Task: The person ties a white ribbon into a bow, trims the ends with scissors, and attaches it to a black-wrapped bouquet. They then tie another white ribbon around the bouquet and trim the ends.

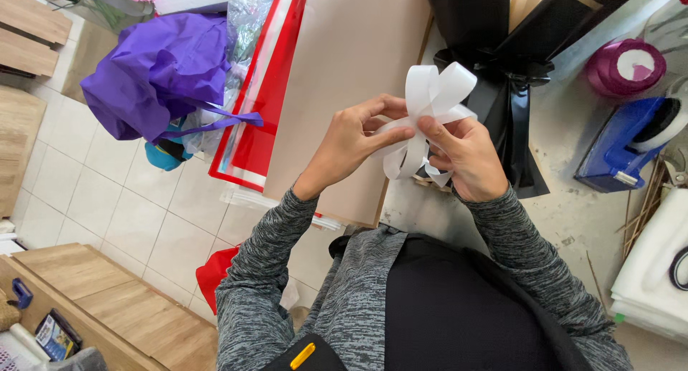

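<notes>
Together left hand [351, 145], right hand [466, 156] pinch white ribbon bow [430, 98], grip closed.

Long sleeves of heathered grey-and-black knit on both arms, snug, cuffs ending at the wrists. Left hand [351, 143] and right hand [466, 159] bare, no rings, no watch, no gloves. Same marled grey fabric across the chest and left side of the torso. Dark, near-black apron or bib panel [451, 306] over the front, smooth and plain, with a dark strap edge running off toward the right shoulder. Small black clip-on piece with a yellow tab [302, 355] at bottom centre, low on the chest.
</notes>
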